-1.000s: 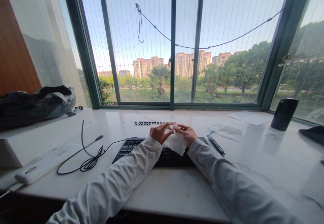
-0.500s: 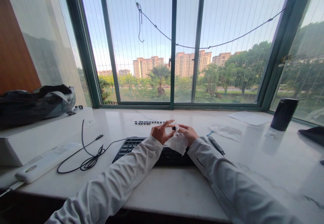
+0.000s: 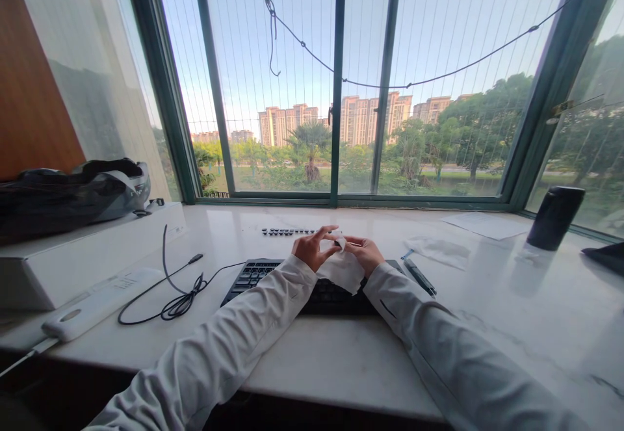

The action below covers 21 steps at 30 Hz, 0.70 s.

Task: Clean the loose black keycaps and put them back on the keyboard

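Note:
Above the black keyboard [image 3: 253,275], my left hand [image 3: 312,249] and my right hand [image 3: 365,254] meet at the fingertips. A white tissue [image 3: 344,271] hangs from my right fingers, which are closed on it. Between the hands a small black piece [image 3: 338,243], like a keycap, is partly wrapped in the tissue; my left thumb and fingers pinch at it. Behind my hands, several small black keycaps [image 3: 287,232] lie in a row on the white table.
A coiled black cable [image 3: 182,304] and a white power strip [image 3: 102,304] lie left, near a white box [image 3: 97,249] under a dark bag. To the right are a pen-like tool [image 3: 419,277], crumpled plastic [image 3: 439,252], paper [image 3: 482,224] and a black cylinder [image 3: 554,218].
The view has shifted slightly. The small black piece shows less now, with the tissue folded more over it, and my left fingers have moved a little around it.

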### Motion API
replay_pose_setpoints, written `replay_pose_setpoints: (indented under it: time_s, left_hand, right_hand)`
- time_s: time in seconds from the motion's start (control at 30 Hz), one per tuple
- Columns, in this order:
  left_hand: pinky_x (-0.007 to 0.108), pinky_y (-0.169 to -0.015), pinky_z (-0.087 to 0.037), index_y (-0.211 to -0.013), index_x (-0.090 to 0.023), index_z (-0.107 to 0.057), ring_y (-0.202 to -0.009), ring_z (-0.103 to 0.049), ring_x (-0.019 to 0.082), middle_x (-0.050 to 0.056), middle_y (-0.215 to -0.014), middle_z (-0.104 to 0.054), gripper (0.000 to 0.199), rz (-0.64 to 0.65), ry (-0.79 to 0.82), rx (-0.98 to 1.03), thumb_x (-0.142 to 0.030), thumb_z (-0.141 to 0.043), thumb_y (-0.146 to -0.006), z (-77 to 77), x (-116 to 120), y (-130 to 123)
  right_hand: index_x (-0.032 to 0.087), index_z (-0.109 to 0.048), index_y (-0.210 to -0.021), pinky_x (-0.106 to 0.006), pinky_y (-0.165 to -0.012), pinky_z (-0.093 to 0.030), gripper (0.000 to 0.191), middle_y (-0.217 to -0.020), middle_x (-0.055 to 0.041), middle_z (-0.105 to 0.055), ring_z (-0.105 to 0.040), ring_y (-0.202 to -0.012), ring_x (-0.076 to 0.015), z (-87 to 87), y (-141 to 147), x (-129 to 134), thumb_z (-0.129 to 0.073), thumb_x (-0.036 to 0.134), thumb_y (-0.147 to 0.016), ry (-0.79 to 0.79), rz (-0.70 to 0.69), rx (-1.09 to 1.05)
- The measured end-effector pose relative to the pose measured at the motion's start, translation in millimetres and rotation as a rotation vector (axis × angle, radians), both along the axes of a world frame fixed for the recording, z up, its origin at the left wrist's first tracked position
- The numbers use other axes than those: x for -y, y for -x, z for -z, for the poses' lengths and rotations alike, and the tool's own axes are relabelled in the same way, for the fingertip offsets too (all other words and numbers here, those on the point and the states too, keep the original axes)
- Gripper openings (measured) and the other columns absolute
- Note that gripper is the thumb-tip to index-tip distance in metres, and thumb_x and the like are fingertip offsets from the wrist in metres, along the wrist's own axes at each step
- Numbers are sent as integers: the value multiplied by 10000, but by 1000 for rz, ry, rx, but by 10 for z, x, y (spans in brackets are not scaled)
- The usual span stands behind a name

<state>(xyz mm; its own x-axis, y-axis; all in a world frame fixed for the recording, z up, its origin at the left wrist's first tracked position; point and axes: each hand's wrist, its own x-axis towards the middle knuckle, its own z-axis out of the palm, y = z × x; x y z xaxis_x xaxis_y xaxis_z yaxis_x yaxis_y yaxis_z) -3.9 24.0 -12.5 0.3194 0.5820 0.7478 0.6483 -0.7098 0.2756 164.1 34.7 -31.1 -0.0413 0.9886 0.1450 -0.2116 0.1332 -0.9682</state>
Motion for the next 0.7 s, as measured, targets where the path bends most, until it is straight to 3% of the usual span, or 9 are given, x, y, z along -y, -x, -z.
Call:
replay_pose_setpoints:
  time_s: [0.13,0.33,0.53,0.7]
  left_hand:
    - [205,-623,-462,-1181,-274,-526,-551,-590,91,-40,-950,-718,511,-24,37,21,-501,-638,-736,-15,6,1]
    - [198,-628,-449,-1122,-287,-564,-545,-582,81,-60,-905,-724,436,-75,28,77,-509,-620,-750,-34,24,23]
    - [191,-631,-446,-1087,-284,-592,-539,-581,76,-70,-849,-728,341,-71,11,90,-462,-590,-797,-28,30,24]
    - [204,-624,-456,-1144,-284,-560,-582,-620,96,-56,-912,-726,506,-42,44,56,-533,-645,-711,-31,31,1]
  right_hand:
    - [134,-730,-906,-263,-543,-463,500,-703,-66,-712,-613,-567,-161,13,-22,-7,-806,427,-508,-30,76,98]
    - [139,-721,-922,-259,-545,-460,502,-727,-61,-710,-611,-580,-158,-2,7,8,-812,413,-511,3,-1,41]
    - [145,-699,-773,-248,-491,-423,407,-638,-46,-679,-564,-518,-134,-17,47,23,-822,404,-484,28,4,-2]
    - [155,-642,-686,-207,-402,-331,377,-509,21,-607,-459,-399,-72,39,49,-12,-817,391,-451,23,47,16]
